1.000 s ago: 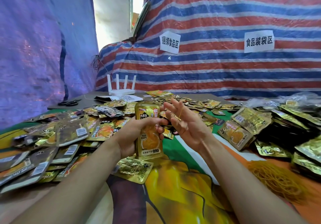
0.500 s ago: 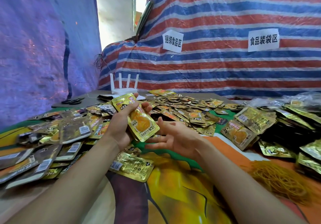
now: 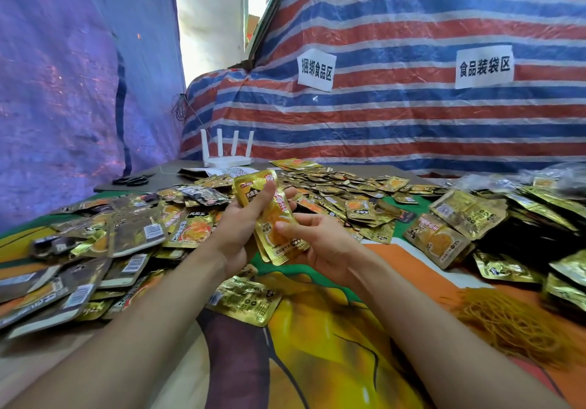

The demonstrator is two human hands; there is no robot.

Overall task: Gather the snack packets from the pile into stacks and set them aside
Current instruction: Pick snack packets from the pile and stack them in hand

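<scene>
A small stack of gold snack packets is held tilted above the table between both hands. My left hand grips its upper part, thumb lying across the front. My right hand holds the lower end from the right, thumb on the front and fingers underneath. A wide pile of loose packets covers the table behind and to the left. One single gold packet lies flat just below my hands.
Bundled packets sit stacked at the right. A heap of yellow rubber bands lies at the near right. A white router and black scissors stand at the table's far edge, before striped tarp walls.
My right hand rose from an open, palm-up pose and took hold of the stack's lower end. The stack swung more upright and shifted right, between both hands.
</scene>
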